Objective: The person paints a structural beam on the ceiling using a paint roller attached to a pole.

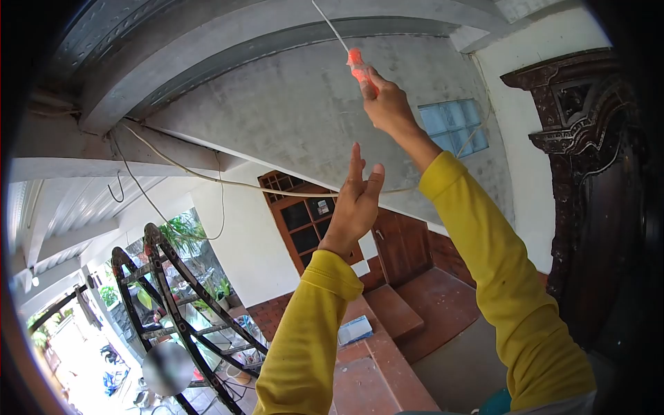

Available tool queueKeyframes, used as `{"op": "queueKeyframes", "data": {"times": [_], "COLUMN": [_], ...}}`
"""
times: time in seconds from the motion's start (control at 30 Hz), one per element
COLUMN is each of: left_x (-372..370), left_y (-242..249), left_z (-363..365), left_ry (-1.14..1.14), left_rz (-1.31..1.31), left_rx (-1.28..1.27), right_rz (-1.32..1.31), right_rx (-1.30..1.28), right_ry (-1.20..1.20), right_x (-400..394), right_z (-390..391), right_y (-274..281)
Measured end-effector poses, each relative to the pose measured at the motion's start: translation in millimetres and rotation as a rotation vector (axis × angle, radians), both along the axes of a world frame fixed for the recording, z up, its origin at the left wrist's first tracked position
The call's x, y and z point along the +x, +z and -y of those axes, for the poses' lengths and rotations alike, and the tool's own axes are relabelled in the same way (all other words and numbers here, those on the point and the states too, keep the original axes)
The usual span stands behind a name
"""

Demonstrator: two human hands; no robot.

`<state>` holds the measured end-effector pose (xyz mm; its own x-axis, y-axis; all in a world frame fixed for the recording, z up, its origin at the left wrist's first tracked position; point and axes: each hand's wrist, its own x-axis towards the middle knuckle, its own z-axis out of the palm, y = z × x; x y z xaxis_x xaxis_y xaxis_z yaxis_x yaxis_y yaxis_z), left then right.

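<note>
Raised high in the head view, my right hand [393, 105] is closed round the orange-red handle of a screwdriver [356, 63]. Its long thin shaft points up and left past the top edge, so the tip is out of sight. Lower and to the left, my left hand [354, 209] is held up with fingers stretched out and nothing in it. A pale cable [263, 188] crosses behind the left hand. Both arms wear yellow sleeves.
A dark folding ladder [181, 325] stands at the lower left. Overhead runs a grey concrete beam [207, 66]. A carved dark wooden frame [577, 138] rises on the right. A blue-white box [355, 330] lies on the tiled ledge [387, 366] below. Wires hang at left.
</note>
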<state>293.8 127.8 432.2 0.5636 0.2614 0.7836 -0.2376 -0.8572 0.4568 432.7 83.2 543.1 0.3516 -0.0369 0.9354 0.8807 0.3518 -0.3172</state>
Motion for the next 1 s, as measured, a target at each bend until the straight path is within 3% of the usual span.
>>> {"op": "queueKeyframes", "data": {"times": [0.13, 0.37, 0.7, 0.83, 1.0], "left_x": [-4.1, -11.6, -26.3, -31.8, -29.2], "left_y": [-14.9, -22.9, -66.0, -72.6, -79.4], "left_z": [1.1, 5.7, -8.7, -20.0, -27.3], "left_ry": [-0.043, -0.018, -0.044, -0.021, -0.044], "left_rz": [-0.011, -0.018, 0.004, -0.028, -0.036], "left_rx": [-0.081, -0.06, -0.072, -0.135, -0.15], "right_rz": [0.052, 0.047, 0.081, 0.009, -0.056], "right_rx": [0.012, -0.002, 0.156, 0.124, -0.021], "right_ry": [-0.136, -0.13, -0.108, -0.056, -0.022], "right_x": [-6.9, -9.9, 24.5, 45.5, 60.0], "right_z": [-10.9, -11.0, 7.1, 33.0, 50.3], "right_y": [-47.6, -27.7, -125.1, -120.9, -73.5]}}
